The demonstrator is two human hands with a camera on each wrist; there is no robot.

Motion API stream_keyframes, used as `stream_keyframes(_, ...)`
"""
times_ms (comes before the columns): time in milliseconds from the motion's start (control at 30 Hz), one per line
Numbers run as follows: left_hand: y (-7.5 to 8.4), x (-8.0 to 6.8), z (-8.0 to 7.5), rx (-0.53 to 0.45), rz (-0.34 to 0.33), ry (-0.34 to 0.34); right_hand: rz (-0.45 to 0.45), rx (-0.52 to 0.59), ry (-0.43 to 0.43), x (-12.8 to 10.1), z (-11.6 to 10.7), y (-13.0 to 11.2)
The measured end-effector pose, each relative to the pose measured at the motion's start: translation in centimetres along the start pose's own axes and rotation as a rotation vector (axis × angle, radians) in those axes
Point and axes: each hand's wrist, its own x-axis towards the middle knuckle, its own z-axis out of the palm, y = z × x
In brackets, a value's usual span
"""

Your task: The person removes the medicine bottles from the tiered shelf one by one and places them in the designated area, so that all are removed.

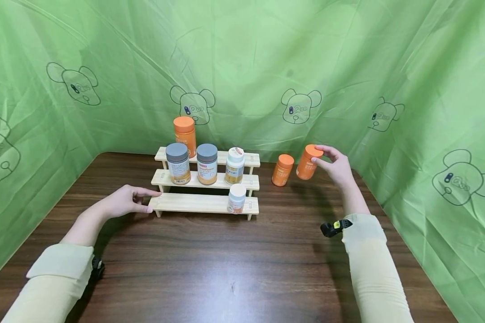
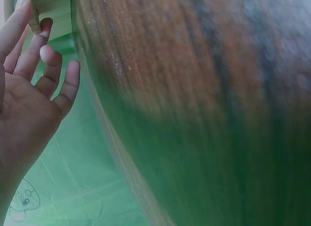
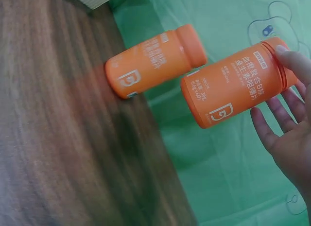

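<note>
My right hand [image 1: 321, 157] pinches the cap of an orange bottle [image 1: 307, 164] between thumb and forefinger; the bottle leans left, right of the rack. The right wrist view shows that bottle [image 3: 233, 87] tilted, a fingertip on its cap and my other fingers [image 3: 277, 109] spread behind it. A second orange bottle [image 1: 282, 170] stands just left of it, seen also as [image 3: 150, 60]. My left hand [image 1: 145, 201] lies flat on the table, straight fingers touching the left end of the wooden three-step rack's [image 1: 194, 202] lowest step. In the left wrist view my fingers [image 2: 43, 46] reach the rack end [image 2: 51, 9].
On the rack stand an orange bottle [image 1: 185, 134] on top, two grey-capped bottles [image 1: 178, 163] [image 1: 207, 164] and a white bottle [image 1: 235, 166] on the middle step, and a small white bottle [image 1: 236, 198] on the lowest. A green sheet [image 1: 428, 134] walls in the brown table [image 1: 226, 260].
</note>
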Motion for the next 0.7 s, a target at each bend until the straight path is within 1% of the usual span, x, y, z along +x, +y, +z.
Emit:
stream_keyframes(200, 0.0, -0.1, -0.1, 0.008, 0.015, 0.008, 0.053, 0.05, 0.016, -0.9, 0.8, 0.1)
stream_keyframes(400, -0.1, 0.0, -0.1, 0.011, 0.006, 0.005, 0.063, 0.064, 0.046, -1.7, 1.6, 1.0)
stream_keyframes(600, -0.3, 0.0, 0.0, 0.025, 0.002, 0.013, 0.105, 0.132, 0.067, -0.9, 2.2, 5.0)
stream_keyframes(700, -0.2, 0.0, 0.0, 0.025, -0.003, 0.016, 0.105, 0.111, 0.075, -0.9, 2.5, 6.2)
